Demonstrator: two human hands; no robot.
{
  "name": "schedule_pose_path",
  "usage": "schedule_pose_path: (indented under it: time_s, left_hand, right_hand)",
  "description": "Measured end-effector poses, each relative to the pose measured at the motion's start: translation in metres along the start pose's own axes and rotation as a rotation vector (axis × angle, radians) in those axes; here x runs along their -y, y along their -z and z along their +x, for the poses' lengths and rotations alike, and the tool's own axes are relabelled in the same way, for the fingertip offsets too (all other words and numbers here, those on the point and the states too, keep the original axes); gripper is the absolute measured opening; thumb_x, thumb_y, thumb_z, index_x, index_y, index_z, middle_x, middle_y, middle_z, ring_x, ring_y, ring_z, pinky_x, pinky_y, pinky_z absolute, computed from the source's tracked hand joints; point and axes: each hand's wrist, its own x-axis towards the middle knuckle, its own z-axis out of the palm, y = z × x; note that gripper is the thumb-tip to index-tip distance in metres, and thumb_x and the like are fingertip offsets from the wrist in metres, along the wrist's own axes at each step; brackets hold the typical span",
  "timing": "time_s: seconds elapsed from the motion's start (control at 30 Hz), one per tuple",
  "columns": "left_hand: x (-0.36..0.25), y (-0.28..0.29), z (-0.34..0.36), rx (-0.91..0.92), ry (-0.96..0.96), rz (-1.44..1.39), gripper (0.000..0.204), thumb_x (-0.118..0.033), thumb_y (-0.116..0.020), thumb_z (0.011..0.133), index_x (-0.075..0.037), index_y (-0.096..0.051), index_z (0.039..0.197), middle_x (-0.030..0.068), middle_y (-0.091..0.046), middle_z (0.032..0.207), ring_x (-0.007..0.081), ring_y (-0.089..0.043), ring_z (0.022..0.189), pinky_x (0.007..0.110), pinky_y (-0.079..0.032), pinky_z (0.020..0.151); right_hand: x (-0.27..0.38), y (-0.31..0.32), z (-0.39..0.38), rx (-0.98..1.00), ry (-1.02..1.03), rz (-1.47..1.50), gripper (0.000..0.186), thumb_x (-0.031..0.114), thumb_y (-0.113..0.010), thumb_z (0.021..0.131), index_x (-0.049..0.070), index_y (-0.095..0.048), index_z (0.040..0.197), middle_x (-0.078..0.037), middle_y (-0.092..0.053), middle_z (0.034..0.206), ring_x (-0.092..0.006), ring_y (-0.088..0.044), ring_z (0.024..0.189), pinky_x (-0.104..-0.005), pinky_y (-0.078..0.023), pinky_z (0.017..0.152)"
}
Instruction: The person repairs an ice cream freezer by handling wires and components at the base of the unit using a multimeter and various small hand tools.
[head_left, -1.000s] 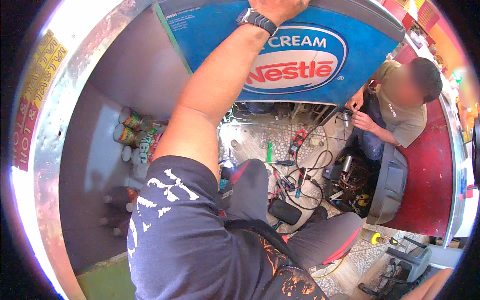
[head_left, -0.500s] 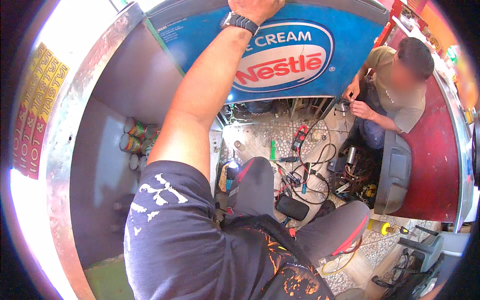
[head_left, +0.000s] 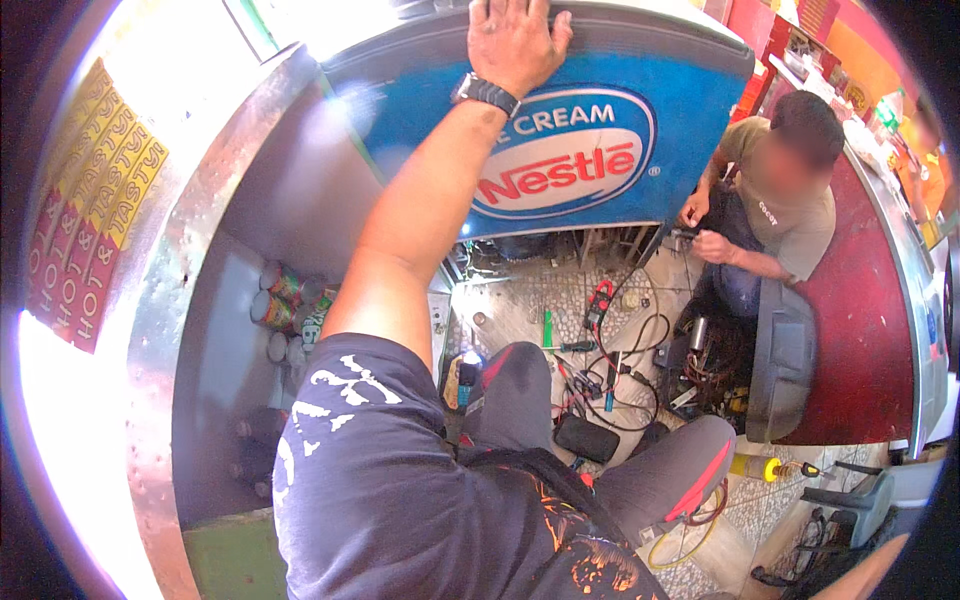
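Blue cabinet [head_left: 600, 130], upper edge under the left hand [head_left: 515, 48]

Blue cabinet [head_left: 565, 155]: dark grey upper edge directly under the left hand [head_left: 515, 48], touching. Front panel, bearing a red-lettered white oval, extends below and right of hand. Underside open. Tilt indeterminate.

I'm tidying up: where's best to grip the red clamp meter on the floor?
Probably by the clamp meter's body, from above, fingers across its narrow width. It's longer than wide, clamp end toward the blue cabinet, with a dark-handled tool near its other end. The left hand is on the cabinet's dark rim.
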Motion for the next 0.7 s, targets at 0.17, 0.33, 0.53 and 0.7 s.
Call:
schedule_pose_path:
  time_s: [0.17, 0.33, 0.53, 0.7]
  left_hand:
    - [0.027, -0.035, -0.017, -0.041, -0.045, 0.039, 0.036, -0.038, -0.063, 0.087, -0.009, -0.065, 0.108, 0.0094, -0.061, 0.095, 0.0276, -0.056, 0.093, 0.045, -0.04, 0.088]
    - [0.021, -0.029, -0.019, -0.023, -0.002, 0.003, 0.035, -0.038, -0.064, 0.086, -0.01, -0.065, 0.107, 0.0085, -0.06, 0.096, 0.0268, -0.056, 0.096, 0.043, -0.041, 0.09]
    - [0.003, -0.034, -0.016, -0.057, 0.038, -0.04, 0.03, -0.034, -0.063, 0.087, -0.008, -0.065, 0.102, 0.0123, -0.062, 0.091, 0.0289, -0.057, 0.092, 0.044, -0.042, 0.09]
    - [0.03, -0.014, -0.013, -0.248, -0.156, 0.093, 0.024, -0.03, -0.061, 0.089, -0.007, -0.066, 0.09, 0.0137, -0.063, 0.088, 0.03, -0.058, 0.09, 0.044, -0.042, 0.092]
  right_hand:
    - [0.005, -0.032, 0.045, 0.047, 0.075, 0.086, 0.033, 0.028, -0.061, 0.092, 0.003, -0.063, 0.114, -0.013, -0.059, 0.115, -0.0252, -0.056, 0.103, -0.0389, -0.044, 0.09]
    - [0.0, -0.05, 0.059, 0.077, 0.081, 0.114, 0.034, 0.029, -0.061, 0.092, 0.004, -0.062, 0.116, -0.013, -0.058, 0.116, -0.0249, -0.056, 0.103, -0.0388, -0.044, 0.09]
    - [-0.015, -0.043, 0.059, 0.079, 0.047, 0.034, 0.036, 0.03, -0.061, 0.093, 0.005, -0.062, 0.118, -0.012, -0.057, 0.117, -0.0245, -0.055, 0.103, -0.0385, -0.043, 0.09]
    - [-0.057, -0.036, 0.048, 0.02, 0.023, 0.215, 0.037, 0.031, -0.061, 0.093, 0.005, -0.061, 0.119, -0.012, -0.056, 0.118, -0.0241, -0.054, 0.103, -0.0384, -0.043, 0.09]
